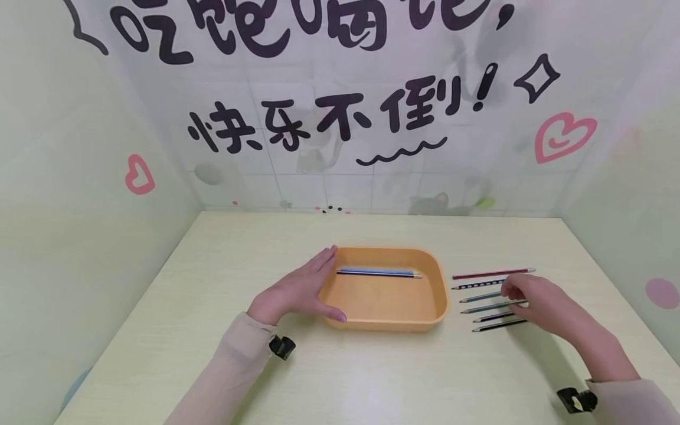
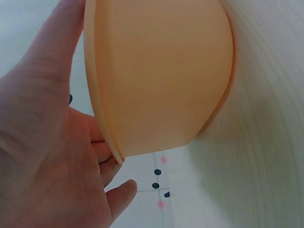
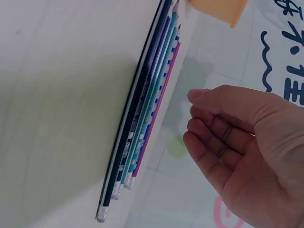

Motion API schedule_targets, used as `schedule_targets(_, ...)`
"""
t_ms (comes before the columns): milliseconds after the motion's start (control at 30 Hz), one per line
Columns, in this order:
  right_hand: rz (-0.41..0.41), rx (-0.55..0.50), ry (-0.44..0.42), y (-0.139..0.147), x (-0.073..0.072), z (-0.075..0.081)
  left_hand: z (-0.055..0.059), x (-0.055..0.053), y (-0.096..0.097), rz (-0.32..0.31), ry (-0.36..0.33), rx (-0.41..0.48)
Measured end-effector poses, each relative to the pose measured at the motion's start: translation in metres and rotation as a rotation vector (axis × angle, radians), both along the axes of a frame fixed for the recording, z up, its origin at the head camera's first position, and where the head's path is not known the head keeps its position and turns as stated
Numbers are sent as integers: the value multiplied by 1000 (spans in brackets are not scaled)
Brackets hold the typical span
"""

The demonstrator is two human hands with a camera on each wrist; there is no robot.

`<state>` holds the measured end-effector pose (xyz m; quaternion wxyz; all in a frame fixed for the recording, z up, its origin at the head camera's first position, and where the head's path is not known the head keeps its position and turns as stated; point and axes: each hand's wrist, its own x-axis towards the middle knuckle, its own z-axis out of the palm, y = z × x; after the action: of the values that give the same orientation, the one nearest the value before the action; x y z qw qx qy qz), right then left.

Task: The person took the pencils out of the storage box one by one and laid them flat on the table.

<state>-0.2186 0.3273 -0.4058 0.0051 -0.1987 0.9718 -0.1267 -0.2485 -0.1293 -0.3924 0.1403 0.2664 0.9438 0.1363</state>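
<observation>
My left hand (image 1: pixel 300 292) rests against the left side of an orange tray (image 1: pixel 388 326), its fingers and thumb spread along the rim. Inside the tray, a light blue pencil and a dark pencil (image 1: pixel 379 274) lie side by side near the back wall. My right hand (image 1: pixel 558 307) hovers over a row of pencils right of the tray, fingers loosely bent and holding nothing in the right wrist view. The row has a red pencil (image 1: pixel 478 275), a blue-and-white patterned pencil (image 1: pixel 478 285), teal pencils (image 1: pixel 486 308) and dark pencils (image 1: pixel 496 326); the hand hides some ends.
The pale wooden table (image 1: pixel 372 378) carries the tray and pencils. A printed cloth (image 1: pixel 329 189) with black characters stands behind its back edge, with cloth walls on both sides. Dark wrist cameras (image 1: pixel 283 347) sit on both forearms.
</observation>
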Motion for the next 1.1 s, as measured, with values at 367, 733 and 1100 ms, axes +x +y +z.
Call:
schedule_targets(367, -22, -84, -26, -31, -5, 16, -1, 0, 0, -9, -4, 19)
schedule_targets(733, -1, -186, -28, -70, -12, 26, -2, 2, 1, 1, -19, 24)
schedule_targets(1100, -2, -282, -36, -115, -26, 27, -1, 0, -1, -9, 0, 24)
